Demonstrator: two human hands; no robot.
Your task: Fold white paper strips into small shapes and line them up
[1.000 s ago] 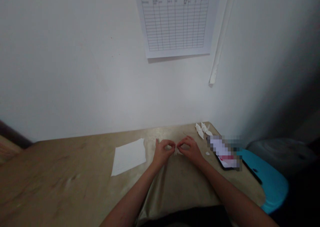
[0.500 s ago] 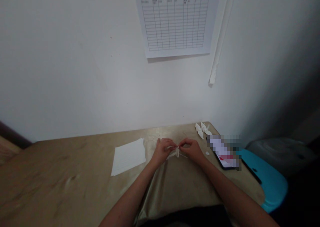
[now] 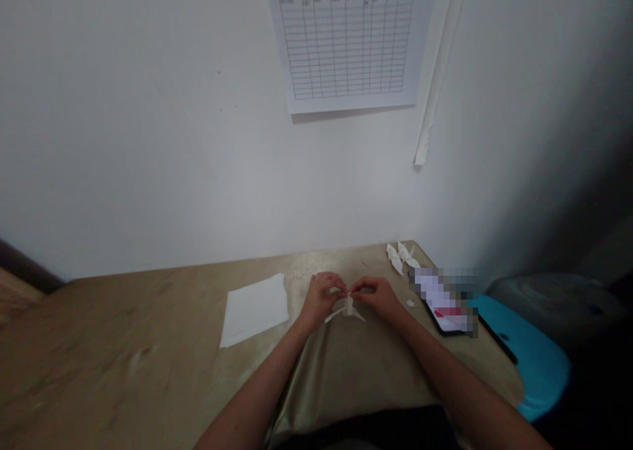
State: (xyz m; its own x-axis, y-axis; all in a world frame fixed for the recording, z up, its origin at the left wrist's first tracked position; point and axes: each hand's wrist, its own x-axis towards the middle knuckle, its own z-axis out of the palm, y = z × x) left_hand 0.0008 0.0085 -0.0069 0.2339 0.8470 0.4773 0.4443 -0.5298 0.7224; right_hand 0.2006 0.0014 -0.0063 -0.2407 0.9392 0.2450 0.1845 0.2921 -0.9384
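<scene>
Between both hands, just above the table, is a small white folded paper crane [image 3: 350, 308], its thin points spreading down and outward. My left hand [image 3: 324, 296] pinches its upper end from the left, fingers closed. From the right, my right hand [image 3: 378, 295] pinches the same top part, with the fingertips of the two hands nearly meeting. What exactly lies between the fingertips is too small to make out. More white folded paper cranes [image 3: 401, 257] lie together at the table's far right corner.
Left of my hands lies a stack of white paper sheets [image 3: 254, 311] on the brown-covered table [image 3: 148, 344]. A phone [image 3: 442, 305], partly blurred, rests at the right edge, with a paper scrap [image 3: 410, 303] beside it. A turquoise stool [image 3: 539, 351] stands beyond. A printed chart [image 3: 351, 47] hangs on the wall.
The paper crane has turned and shifted slightly, so its lower points now spread more visibly below my fingers. Both hands keep their pinch and have moved only a little left.
</scene>
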